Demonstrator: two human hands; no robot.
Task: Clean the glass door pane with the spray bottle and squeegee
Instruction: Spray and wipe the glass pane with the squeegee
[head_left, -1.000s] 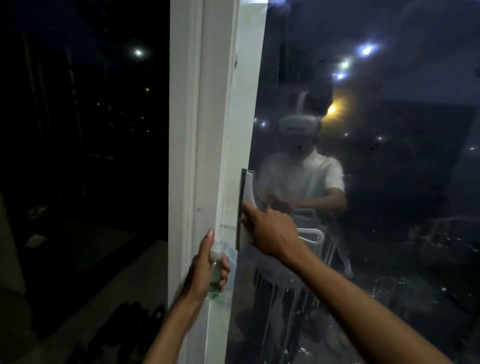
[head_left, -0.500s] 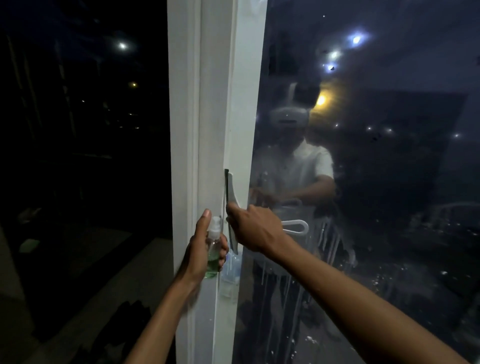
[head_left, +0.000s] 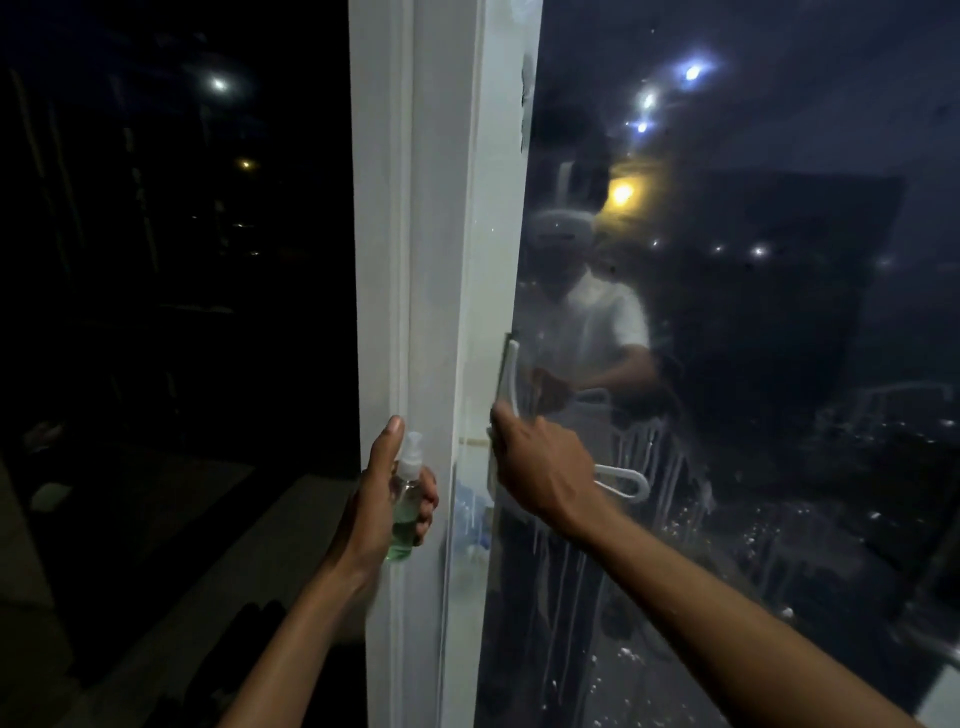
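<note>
The dark glass door pane (head_left: 753, 389) fills the right half of the view, with wet streaks and droplets running down its lower part. My right hand (head_left: 540, 467) grips a white squeegee (head_left: 510, 371), whose blade stands upright against the pane's left edge beside the white frame; its looped handle end (head_left: 626, 483) sticks out to the right of my hand. My left hand (head_left: 384, 499) holds a small clear spray bottle (head_left: 406, 499) of green liquid, upright in front of the frame, nozzle at the top.
The white door frame (head_left: 415, 260) runs top to bottom through the middle. Left of it lies a dark open doorway onto a dim floor (head_left: 197, 571). The pane reflects a person in a white shirt and distant lights.
The squeegee and my right hand have shifted slightly right, off the frame and onto the pane's edge. My left hand with the bottle has stayed about where it was.
</note>
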